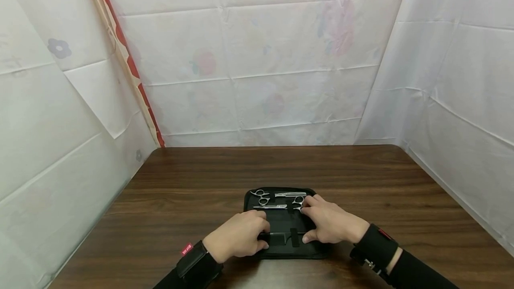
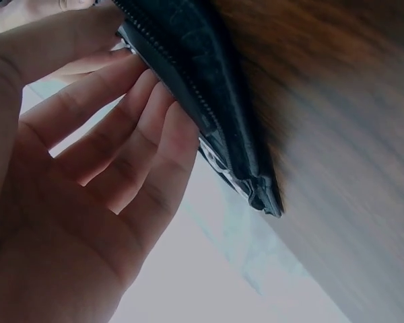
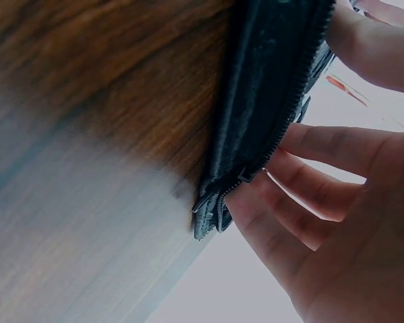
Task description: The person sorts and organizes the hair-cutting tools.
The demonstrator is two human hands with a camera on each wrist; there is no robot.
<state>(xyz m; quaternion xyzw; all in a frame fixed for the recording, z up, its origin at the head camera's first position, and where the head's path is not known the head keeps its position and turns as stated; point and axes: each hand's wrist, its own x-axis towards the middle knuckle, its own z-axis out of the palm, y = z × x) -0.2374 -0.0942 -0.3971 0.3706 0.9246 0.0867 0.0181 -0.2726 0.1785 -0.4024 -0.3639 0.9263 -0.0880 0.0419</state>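
In the head view, a black zippered scissors case (image 1: pixel 281 222) lies unfolded on the table. In its upper half are two pairs of silver scissors, a lower pair (image 1: pixel 270 207) and an upper pair (image 1: pixel 290 194), held by dark loops. A dark comb (image 1: pixel 277 238) lies across the lower half under a strap (image 1: pixel 295 237). My left hand (image 1: pixel 241 234) rests at the case's left side, fingertips and thumb near the comb's left end. At the right side, my right hand (image 1: pixel 331 222) has fingertips by the scissor handles and thumb lower down. Both wrist views show loosely bent fingers touching the zipped edge (image 2: pixel 188 87).
The case lies on a dark wood-grain table (image 1: pixel 192 177), near its front. White patterned sheeting (image 1: pixel 257 66) hangs behind the table and along both sides. A red and cream strip (image 1: pixel 130 63) runs down the back left corner.
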